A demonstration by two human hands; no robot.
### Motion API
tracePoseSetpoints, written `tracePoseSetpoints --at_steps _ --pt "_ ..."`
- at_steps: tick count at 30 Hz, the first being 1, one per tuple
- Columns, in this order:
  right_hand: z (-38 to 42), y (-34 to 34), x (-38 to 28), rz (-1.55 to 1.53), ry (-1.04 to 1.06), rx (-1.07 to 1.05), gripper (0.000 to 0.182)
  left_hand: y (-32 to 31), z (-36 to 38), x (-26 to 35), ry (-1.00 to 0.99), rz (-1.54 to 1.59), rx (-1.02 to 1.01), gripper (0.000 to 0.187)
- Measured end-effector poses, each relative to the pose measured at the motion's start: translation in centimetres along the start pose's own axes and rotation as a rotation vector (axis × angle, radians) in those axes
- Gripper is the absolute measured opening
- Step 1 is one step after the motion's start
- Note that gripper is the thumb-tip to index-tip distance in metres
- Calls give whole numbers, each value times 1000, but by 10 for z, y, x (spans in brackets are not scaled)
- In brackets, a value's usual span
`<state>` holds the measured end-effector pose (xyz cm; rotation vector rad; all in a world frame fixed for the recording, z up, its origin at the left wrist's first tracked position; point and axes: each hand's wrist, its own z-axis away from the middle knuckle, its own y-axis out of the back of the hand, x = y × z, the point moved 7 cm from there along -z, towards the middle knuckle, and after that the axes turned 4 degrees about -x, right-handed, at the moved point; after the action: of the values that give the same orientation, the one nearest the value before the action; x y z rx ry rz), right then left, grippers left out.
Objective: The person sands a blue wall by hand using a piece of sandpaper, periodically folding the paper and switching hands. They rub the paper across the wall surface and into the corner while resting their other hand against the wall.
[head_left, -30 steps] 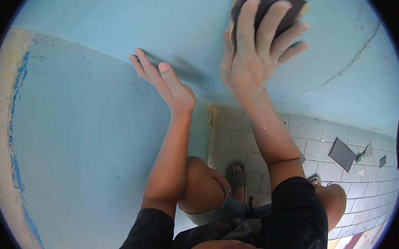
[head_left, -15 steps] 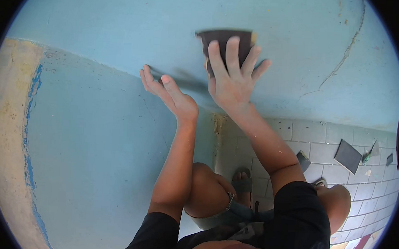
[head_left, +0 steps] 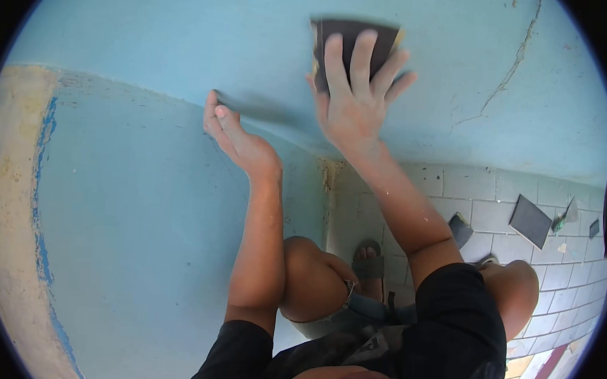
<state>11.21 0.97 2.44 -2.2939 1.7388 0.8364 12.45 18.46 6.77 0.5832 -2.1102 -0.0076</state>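
Note:
My right hand [head_left: 357,100] presses a dark sanding block [head_left: 345,41] flat against the light blue wall [head_left: 188,25], fingers spread over it. The block looks blurred. My left hand [head_left: 234,136] rests open against the inner corner where two blue wall faces meet, fingers straight and holding nothing. Both forearms reach up from my bent knees below.
A long crack [head_left: 501,83] runs through the wall at upper right. The left wall edge [head_left: 11,195] shows bare yellowish plaster with worn blue paint. Grey floor tiles [head_left: 501,220] carry dark sandpaper sheets [head_left: 530,220] and a small tool [head_left: 560,221]. My sandalled foot [head_left: 370,265] stands near the wall base.
The right hand slid the sanding block down the wall, then partway back up. My left hand shifted slightly left and lower along the corner.

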Motion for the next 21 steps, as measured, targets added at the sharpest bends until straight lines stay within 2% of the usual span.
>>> tracePoseSetpoints --at_steps 1,3,5,6,8,10,12,13,15,17,19,20,21 --pt "42 -20 8 13 20 -59 69 2 0 -1 3 25 21 62" --pt "142 -64 31 73 83 -401 64 4 1 -7 -20 -34 30 62" --pt "200 -67 45 113 167 -409 63 7 4 -11 -17 -99 38 62" --pt "186 -64 42 109 171 -409 63 6 1 -11 -39 -123 20 63" --pt "126 -34 39 137 -64 -492 60 10 5 -10 -26 -177 -20 63" --pt "52 12 61 42 -219 69 68 9 2 1 -27 -121 6 63" --pt "-7 56 87 6 -170 560 67 9 6 2 -13 -110 2 64" --pt "-11 70 92 38 -161 562 67 6 5 5 -43 -91 20 64" --pt "-21 90 99 -32 -193 402 66 0 7 6 -109 -67 13 60" --pt "-1 100 91 -273 -99 463 55 -5 9 15 -186 -38 22 57" --pt "14 94 60 -643 -26 449 45 -19 18 30 -361 -138 -142 57" --pt "21 95 47 -734 -146 331 43 -23 20 37 -355 -127 -152 57" --pt "30 95 38 -823 -277 210 42 -42 26 53 -387 -25 -383 56"
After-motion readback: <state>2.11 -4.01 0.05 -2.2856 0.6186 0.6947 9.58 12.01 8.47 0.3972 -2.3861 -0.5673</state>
